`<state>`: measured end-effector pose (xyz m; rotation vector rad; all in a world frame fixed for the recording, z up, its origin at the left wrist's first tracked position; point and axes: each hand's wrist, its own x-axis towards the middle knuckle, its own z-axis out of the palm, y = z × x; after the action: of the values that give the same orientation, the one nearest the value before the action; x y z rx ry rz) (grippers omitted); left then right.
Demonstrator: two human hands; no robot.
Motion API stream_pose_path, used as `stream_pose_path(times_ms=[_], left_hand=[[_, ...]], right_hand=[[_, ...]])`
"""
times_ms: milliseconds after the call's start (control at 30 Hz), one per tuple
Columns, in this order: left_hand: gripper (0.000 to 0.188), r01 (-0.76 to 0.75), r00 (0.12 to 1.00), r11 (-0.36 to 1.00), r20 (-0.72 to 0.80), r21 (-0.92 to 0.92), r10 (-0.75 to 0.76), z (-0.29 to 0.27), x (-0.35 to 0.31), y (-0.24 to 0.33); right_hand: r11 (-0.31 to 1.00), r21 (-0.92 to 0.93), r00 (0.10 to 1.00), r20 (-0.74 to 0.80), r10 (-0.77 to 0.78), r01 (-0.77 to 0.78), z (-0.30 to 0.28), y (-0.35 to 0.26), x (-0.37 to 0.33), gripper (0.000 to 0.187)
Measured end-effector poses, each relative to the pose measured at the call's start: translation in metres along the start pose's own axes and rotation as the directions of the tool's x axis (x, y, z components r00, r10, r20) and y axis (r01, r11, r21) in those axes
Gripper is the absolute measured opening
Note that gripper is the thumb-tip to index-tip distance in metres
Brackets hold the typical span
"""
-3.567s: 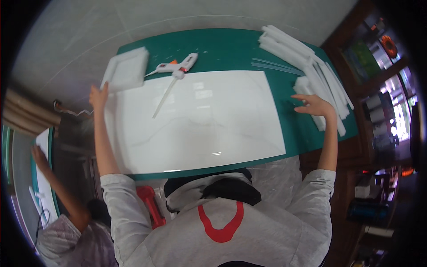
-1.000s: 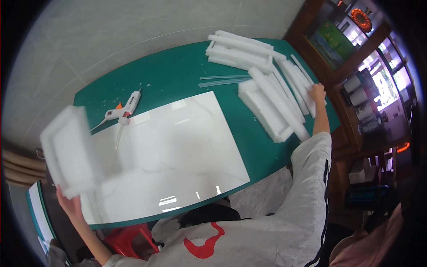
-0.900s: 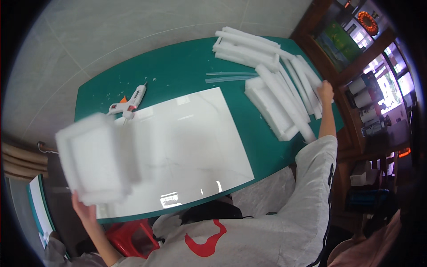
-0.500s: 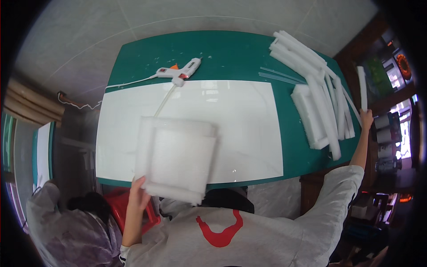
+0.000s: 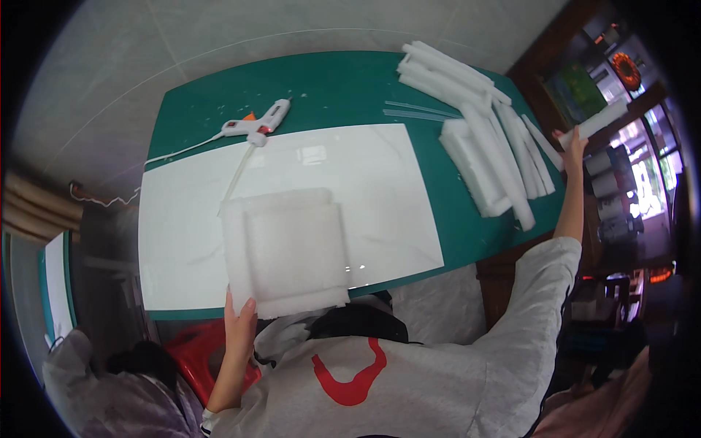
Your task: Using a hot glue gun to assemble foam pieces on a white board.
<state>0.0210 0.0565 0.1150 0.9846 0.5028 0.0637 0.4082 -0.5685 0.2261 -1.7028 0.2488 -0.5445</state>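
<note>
My left hand [image 5: 239,321] grips the near left corner of a square white foam piece [image 5: 292,252] with raised foam strips along its edges. This piece is above the near part of a white board [image 5: 394,182]. Far out to the right, my right hand [image 5: 574,143] is closed on a white foam strip [image 5: 604,121], which points away to the upper right. A white hot glue gun [image 5: 263,124] with an orange part lies beyond the board, and its pale glue stick [image 5: 239,171] reaches back over the board.
The green table [image 5: 343,80] carries a pile of white foam strips [image 5: 504,139] on the right and thin clear glue sticks [image 5: 420,111] nearby. A white cord [image 5: 182,151] runs left from the glue gun. Another person's sleeve [image 5: 109,383] and a red stool [image 5: 197,350] are at lower left.
The foam strip in my right hand has swung from upright to slanting right. My left hand still holds the square foam piece, now a little more level. The whole view has shifted and turned slightly.
</note>
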Motion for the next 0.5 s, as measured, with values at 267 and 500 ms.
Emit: stream_pose_path(times_ms=[267, 500], left_hand=[[0.067, -0.356, 0.924, 0.67, 0.14, 0.651, 0.355, 0.003, 0.006, 0.0], [0.065, -0.361, 0.91, 0.451, 0.204, 0.816, 0.36, 0.005, 0.007, 0.012]], right_hand=[[0.935, 0.348, 0.998, -0.03, -0.061, 0.068, -0.01, 0.003, 0.011, 0.04], [0.77, 0.248, 0.809, -0.159, -0.566, 0.587, -0.019, -0.043, 0.055, 0.037]])
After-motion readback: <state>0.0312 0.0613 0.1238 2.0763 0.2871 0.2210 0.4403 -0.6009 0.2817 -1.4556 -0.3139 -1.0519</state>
